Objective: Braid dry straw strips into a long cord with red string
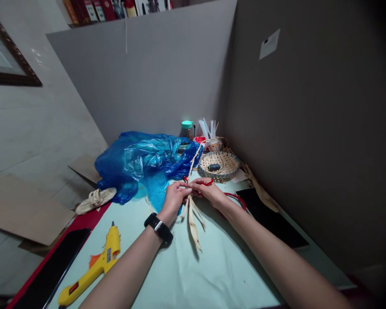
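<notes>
Two bare hands meet near the middle of a pale green surface, the fingertips of both pinched close together on a strip of dried husk. Below the fingers the husk fans into loose, pointed ends; above them a thin twisted cord runs up and away, past the edge of a crumpled blue plastic bag. The left hand comes in with a black watch on its wrist; at the right hand is a small red loop — what it belongs to is hard to tell.

Just beyond the right hand sits a round woven basket with a dark spool inside. Behind it stand a patterned cup of whitish sticks and a jar with a green lid. A yellow glue gun lies beside the left forearm. Grey panels rise behind — and along the right side.
</notes>
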`<action>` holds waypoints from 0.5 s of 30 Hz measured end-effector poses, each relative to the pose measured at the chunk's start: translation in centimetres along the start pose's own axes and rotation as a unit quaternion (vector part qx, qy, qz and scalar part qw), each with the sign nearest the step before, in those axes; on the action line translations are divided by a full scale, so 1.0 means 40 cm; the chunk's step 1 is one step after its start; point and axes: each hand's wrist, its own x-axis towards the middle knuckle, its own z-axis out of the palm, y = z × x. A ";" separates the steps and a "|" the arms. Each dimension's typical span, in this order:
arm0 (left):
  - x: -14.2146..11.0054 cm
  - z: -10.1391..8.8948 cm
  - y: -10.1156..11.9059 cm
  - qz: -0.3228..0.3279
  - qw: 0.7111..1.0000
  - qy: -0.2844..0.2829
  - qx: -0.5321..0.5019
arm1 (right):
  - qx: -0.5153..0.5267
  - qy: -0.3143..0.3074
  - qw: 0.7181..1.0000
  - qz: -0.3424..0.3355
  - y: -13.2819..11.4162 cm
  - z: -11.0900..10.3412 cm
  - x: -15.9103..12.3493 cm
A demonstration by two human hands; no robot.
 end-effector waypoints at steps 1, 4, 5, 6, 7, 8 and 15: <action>0.001 0.003 -0.002 -0.002 1.000 0.004 -0.007 | -0.004 0.007 1.000 -0.008 -0.005 -0.004 -0.003; 0.003 0.008 -0.014 -0.009 1.000 0.017 -0.019 | -0.027 0.035 0.998 -0.041 -0.024 -0.020 -0.012; 0.005 0.009 -0.020 -0.008 1.000 0.020 -0.020 | -0.040 0.041 0.997 -0.052 -0.029 -0.025 -0.013; 0.007 0.010 -0.025 -0.003 1.000 0.024 -0.020 | -0.055 0.043 0.996 -0.061 -0.033 -0.029 -0.013; 0.010 0.010 -0.031 0.006 0.999 0.029 -0.018 | -0.073 0.042 0.994 -0.069 -0.036 -0.032 -0.013; 0.014 0.009 -0.036 0.018 0.999 0.037 -0.015 | -0.093 0.038 0.992 -0.075 -0.038 -0.033 -0.013; 0.035 0.001 -0.045 0.107 0.991 0.069 0.029 | -0.238 0.008 0.963 -0.123 -0.067 0.003 -0.042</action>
